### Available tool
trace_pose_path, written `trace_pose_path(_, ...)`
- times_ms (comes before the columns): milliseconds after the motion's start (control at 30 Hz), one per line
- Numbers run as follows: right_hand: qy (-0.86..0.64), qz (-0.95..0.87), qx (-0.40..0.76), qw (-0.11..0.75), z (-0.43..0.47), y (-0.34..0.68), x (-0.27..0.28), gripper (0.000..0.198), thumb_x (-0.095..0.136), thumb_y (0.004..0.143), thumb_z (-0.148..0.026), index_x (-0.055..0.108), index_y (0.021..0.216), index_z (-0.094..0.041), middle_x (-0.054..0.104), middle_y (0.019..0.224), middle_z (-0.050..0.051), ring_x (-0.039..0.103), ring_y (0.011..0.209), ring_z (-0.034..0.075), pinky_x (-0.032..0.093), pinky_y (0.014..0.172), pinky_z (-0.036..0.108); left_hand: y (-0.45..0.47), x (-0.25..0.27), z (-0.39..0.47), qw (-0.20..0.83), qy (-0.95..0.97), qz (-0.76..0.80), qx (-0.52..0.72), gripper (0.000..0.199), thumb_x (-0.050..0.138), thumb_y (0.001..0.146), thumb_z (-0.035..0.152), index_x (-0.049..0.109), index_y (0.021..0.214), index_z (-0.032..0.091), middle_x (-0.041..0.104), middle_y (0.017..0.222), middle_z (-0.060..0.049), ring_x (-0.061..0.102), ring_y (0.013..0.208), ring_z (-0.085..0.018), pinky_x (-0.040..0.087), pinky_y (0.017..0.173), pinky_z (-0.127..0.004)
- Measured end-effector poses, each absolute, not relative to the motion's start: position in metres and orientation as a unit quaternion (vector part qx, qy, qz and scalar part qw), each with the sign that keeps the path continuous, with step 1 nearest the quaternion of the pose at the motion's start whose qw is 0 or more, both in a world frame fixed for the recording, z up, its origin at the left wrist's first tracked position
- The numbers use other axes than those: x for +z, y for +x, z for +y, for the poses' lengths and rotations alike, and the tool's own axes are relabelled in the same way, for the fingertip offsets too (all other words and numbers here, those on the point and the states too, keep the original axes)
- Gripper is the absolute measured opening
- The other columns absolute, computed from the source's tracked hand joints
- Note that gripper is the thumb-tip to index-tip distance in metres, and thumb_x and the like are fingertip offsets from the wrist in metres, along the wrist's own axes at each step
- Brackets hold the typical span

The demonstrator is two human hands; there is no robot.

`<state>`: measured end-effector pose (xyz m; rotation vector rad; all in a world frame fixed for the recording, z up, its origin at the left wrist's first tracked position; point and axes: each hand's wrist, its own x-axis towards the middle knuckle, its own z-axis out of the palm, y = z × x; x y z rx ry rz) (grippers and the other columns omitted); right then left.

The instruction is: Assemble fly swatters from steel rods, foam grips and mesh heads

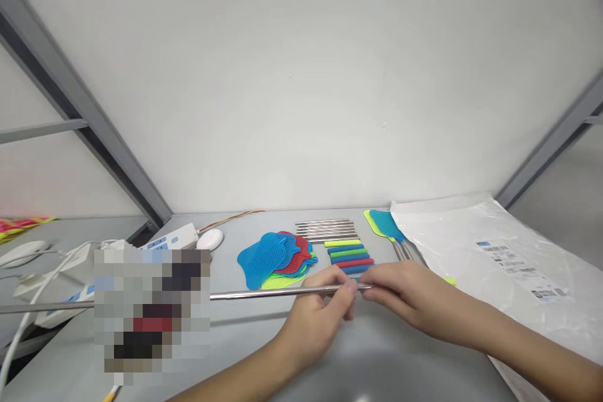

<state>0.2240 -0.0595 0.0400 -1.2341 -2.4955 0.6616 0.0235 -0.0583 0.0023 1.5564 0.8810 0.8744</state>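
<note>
A long, thin telescopic metal rod (264, 293) lies level across the view, running left from my hands. My left hand (313, 317) is closed around it near its right end, thumb on top. Pinching that right end is my right hand (405, 295); its fingers hide the tip. Just beyond my hands lies a row of coloured tubes (348, 254) in yellow, blue, green and red. Several short metal rods (325, 228) are lined up behind them. To the left is a pile of perforated fly swatter heads (268, 256), blue, red and yellow-green.
Fly swatters with metal shafts (387, 224) lie at the back right, beside a white plastic bag (471, 245) with a printed label. At left are a power strip (174, 237), a round white device (210, 239) and cables. A pixelated patch covers part of the left. A wall (330, 75) stands behind.
</note>
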Motion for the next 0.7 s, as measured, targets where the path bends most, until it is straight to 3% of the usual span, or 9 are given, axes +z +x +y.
trace_pose_path(167,-0.482,-0.853,0.149,0.133,-0.064,0.244,0.033,0.032,0.041,0.096,-0.044,0.061,0.084,-0.022,0.065,0.077,0.002,0.057,0.069,0.017,0.036,0.06,0.025,0.026,0.002,-0.055,0.507,0.701,0.382,0.325,0.046,0.035,0.094,0.045,0.048,0.058,0.019,0.048,0.056,0.0,0.044,0.062,-0.015,0.035,0.061,-0.026)
trace_pose_path(400,-0.526,-0.839,0.097,0.1,-0.076,0.264,0.021,0.029,0.037,0.098,-0.04,0.048,0.078,-0.023,0.061,0.072,0.0,0.053,0.06,0.015,0.026,0.053,0.024,0.013,-0.007,-0.04,0.459,0.721,0.396,0.335,0.044,0.037,0.092,0.046,0.04,0.058,0.019,0.04,0.06,0.0,0.035,0.061,-0.014,0.027,0.058,-0.027)
trace_pose_path(700,-0.485,-0.867,0.001,0.114,-0.063,0.299,-0.011,0.033,0.031,0.1,-0.039,0.041,0.073,-0.023,0.055,0.066,-0.001,0.045,0.053,0.013,0.023,0.051,0.027,0.01,-0.007,-0.034,0.427,0.744,0.394,0.329,0.043,0.04,0.092,0.045,0.036,0.058,0.019,0.033,0.058,0.002,0.029,0.058,-0.013,0.023,0.055,-0.027)
